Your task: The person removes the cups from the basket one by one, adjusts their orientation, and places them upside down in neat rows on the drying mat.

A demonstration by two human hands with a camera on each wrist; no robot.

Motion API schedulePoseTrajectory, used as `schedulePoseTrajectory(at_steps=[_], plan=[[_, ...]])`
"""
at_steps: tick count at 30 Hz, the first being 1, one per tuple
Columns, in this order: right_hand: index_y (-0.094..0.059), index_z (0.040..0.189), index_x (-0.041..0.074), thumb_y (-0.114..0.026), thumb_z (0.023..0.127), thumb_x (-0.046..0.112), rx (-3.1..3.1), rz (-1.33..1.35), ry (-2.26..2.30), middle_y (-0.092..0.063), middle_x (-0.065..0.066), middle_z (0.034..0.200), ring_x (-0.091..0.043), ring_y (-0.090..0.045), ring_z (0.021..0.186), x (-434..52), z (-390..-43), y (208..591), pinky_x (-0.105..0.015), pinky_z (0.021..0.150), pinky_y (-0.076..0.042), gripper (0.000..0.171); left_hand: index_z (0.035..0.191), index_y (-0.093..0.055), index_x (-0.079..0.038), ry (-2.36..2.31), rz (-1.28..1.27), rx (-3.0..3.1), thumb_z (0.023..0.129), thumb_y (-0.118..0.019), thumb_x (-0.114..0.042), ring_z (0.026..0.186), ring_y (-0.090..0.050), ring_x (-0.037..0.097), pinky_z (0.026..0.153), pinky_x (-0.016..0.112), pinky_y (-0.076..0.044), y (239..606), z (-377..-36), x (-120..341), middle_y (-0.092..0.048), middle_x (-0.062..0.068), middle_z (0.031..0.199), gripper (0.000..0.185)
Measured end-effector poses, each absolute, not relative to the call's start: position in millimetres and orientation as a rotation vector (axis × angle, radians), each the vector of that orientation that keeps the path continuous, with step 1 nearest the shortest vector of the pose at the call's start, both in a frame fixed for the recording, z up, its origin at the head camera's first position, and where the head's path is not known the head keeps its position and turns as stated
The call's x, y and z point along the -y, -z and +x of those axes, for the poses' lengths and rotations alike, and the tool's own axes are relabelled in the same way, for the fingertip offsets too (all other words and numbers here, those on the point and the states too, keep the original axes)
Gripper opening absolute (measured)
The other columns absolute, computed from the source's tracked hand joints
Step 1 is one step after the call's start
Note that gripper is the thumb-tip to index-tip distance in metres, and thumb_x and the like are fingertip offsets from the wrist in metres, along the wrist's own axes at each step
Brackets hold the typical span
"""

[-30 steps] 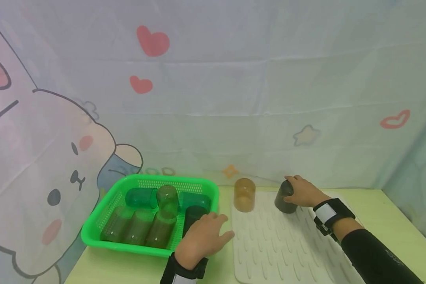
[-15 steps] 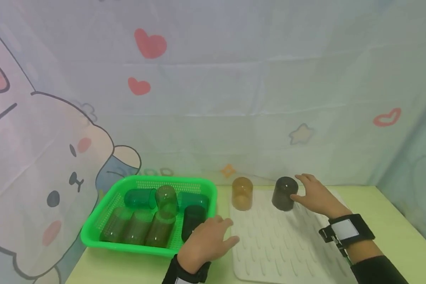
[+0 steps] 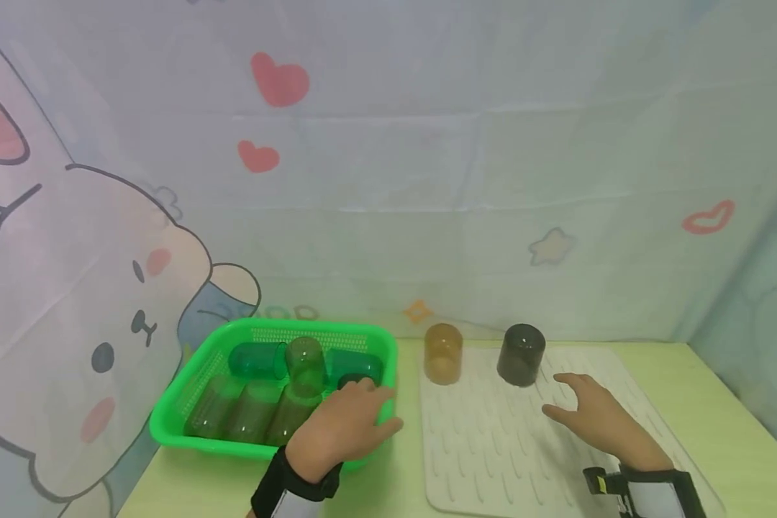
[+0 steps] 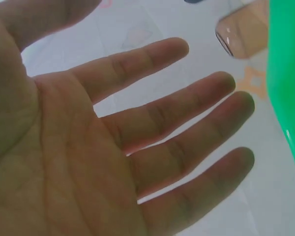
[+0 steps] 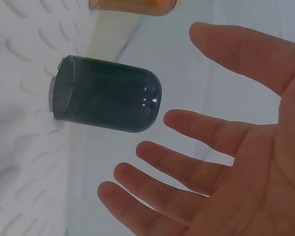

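Note:
A dark green cup (image 3: 521, 354) (image 5: 105, 101) stands upside down on the white ridged mat (image 3: 492, 446), with an amber cup (image 3: 443, 352) upside down to its left. My right hand (image 3: 592, 417) (image 5: 211, 162) hovers open over the mat, just in front of the dark cup and apart from it. My left hand (image 3: 343, 428) (image 4: 152, 142) is open with spread fingers over the near right corner of the green basket (image 3: 175, 417), above a dark cup (image 3: 356, 380) lying inside. It holds nothing.
The basket holds several green see-through cups (image 3: 259, 360), lying and standing. A printed cloth backdrop (image 3: 427, 180) rises right behind the yellow-green table (image 3: 719, 388). The mat's near half lies between my hands.
My right hand let go of the dark cup and drew back toward me. My left hand moved left from the mat's edge to over the basket's corner.

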State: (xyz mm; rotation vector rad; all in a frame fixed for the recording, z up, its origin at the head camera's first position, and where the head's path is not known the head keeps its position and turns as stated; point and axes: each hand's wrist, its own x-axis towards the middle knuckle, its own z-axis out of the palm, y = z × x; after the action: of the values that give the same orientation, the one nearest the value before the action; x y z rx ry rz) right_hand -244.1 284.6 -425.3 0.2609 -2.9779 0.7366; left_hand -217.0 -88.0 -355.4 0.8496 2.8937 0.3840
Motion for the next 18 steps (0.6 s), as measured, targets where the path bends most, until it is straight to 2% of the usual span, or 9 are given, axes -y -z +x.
schedulePoseTrajectory(at_steps=[5,11,18], plan=[[-0.047,0.127,-0.012,-0.065,0.087,0.038,2.970,0.250,-0.759,-0.045,-0.037,0.125,-0.056,-0.042,0.114,-285.7,-238.1,427.7,-0.062,0.086,-0.042,0.066,0.128,-0.056,-0.007,-0.372,0.792,-2.876,0.095,-0.058,-0.035,0.102,-0.055,0.029,0.079,0.040,-0.048,348.1,-227.8,105.6,-0.056,0.013,0.114,0.044],[-0.048,0.127,-0.012,-0.065,0.087,0.040,2.975,0.236,-0.774,-0.046,-0.036,0.126,-0.055,-0.041,0.115,-286.5,-236.7,429.5,-0.063,0.087,-0.040,0.067,0.131,-0.053,-0.005,-0.317,0.674,-2.866,0.095,-0.058,-0.032,0.125,-0.043,0.039,0.097,0.051,-0.040,335.3,-245.4,126.1,-0.049,0.021,0.133,0.046],[-0.049,0.126,-0.012,-0.065,0.087,0.039,2.977,0.206,-0.764,-0.047,-0.035,0.125,-0.054,-0.042,0.115,-288.7,-239.3,433.0,-0.062,0.087,-0.041,0.066,0.130,-0.053,-0.002,-0.243,0.672,-2.841,0.094,-0.060,-0.027,0.121,-0.047,0.036,0.094,0.048,-0.042,325.1,-278.6,145.6,-0.052,0.018,0.128,0.044]])
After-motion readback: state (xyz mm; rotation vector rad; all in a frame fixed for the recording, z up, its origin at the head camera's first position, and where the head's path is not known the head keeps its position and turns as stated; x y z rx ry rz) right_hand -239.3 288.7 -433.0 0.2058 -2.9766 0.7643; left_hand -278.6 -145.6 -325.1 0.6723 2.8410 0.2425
